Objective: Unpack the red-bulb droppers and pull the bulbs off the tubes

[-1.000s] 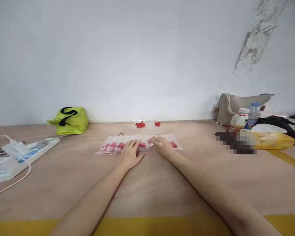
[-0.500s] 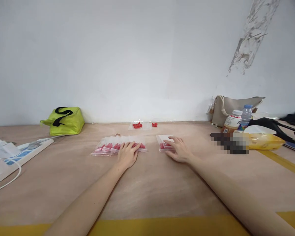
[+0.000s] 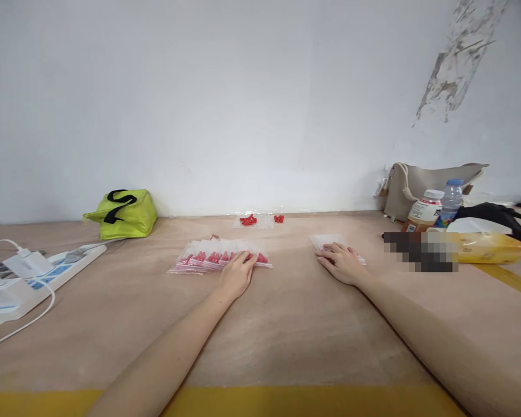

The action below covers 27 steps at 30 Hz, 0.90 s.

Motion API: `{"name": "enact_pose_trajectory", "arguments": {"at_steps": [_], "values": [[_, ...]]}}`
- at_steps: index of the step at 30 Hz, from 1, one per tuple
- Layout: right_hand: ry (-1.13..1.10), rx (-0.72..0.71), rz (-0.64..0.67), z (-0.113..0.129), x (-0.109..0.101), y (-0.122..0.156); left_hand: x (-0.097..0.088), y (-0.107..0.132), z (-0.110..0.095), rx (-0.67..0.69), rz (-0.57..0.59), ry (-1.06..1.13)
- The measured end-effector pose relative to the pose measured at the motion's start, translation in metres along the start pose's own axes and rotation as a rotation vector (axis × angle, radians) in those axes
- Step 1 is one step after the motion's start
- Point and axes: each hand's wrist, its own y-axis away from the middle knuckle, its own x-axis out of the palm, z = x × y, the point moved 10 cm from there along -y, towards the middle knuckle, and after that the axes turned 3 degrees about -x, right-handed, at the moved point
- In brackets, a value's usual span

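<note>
Several clear zip bags (image 3: 202, 256) with small red pieces in them lie overlapped in a row on the brown table covering. My left hand (image 3: 237, 275) rests on the right end of that row, fingers laid flat over the bags. Apart from the row, to the right, lies another clear zip bag (image 3: 323, 240), perhaps with more under it. My right hand (image 3: 342, 264) lies on it with fingers stretched out, hiding most of its contents. By the wall are two small groups of red pieces, a larger one (image 3: 248, 220) and a smaller one (image 3: 279, 219), on clear plastic.
At the left are a yellow-green bag (image 3: 132, 217) and a white power strip (image 3: 65, 275) with cables. To the right stand a beige bag (image 3: 395, 200), two bottles, one with a white cap (image 3: 424, 209), and a yellow tissue pack (image 3: 488, 248). A white wall (image 3: 243, 104) closes the back.
My right hand has slid to the right with the bag under it, widening the gap to the row. My left hand stays on the row. The view has shifted slightly.
</note>
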Motion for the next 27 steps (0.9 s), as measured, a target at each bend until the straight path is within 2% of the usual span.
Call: {"name": "enact_pose_trajectory", "arguments": {"at_steps": [2, 4, 6, 9, 12, 14, 17, 20, 25, 27], "values": [[0.032, 0.019, -0.093, -0.01, -0.013, 0.007, 0.003, 0.0, -0.006, 0.02, 0.021, 0.015], [0.049, -0.027, -0.202, 0.002, -0.029, 0.009, 0.008, -0.003, -0.013, 0.046, 0.06, 0.053], [0.011, -0.155, -0.256, 0.034, -0.039, 0.007, 0.012, -0.007, -0.02, 0.065, 0.09, 0.107], [-0.08, -0.307, -0.23, 0.085, -0.04, -0.005, 0.015, -0.018, -0.031, 0.071, 0.081, 0.21], [-0.111, -0.345, -0.227, 0.112, -0.033, -0.023, 0.016, -0.025, -0.035, 0.059, 0.048, 0.282], [-0.126, -0.339, -0.222, 0.115, -0.024, -0.031, 0.014, -0.026, -0.031, 0.023, 0.024, 0.28], [-0.179, -0.314, -0.202, 0.104, -0.014, -0.034, 0.005, -0.022, -0.019, -0.02, -0.022, 0.205], [-0.227, -0.267, -0.195, 0.09, -0.012, -0.028, -0.005, -0.017, -0.015, 0.02, -0.027, 0.115], [-0.264, -0.243, -0.156, 0.094, -0.012, -0.021, -0.007, -0.014, -0.033, 0.151, 0.005, 0.22], [-0.269, -0.228, -0.145, 0.097, -0.011, -0.021, -0.004, -0.014, -0.041, 0.163, 0.011, 0.284]]}}
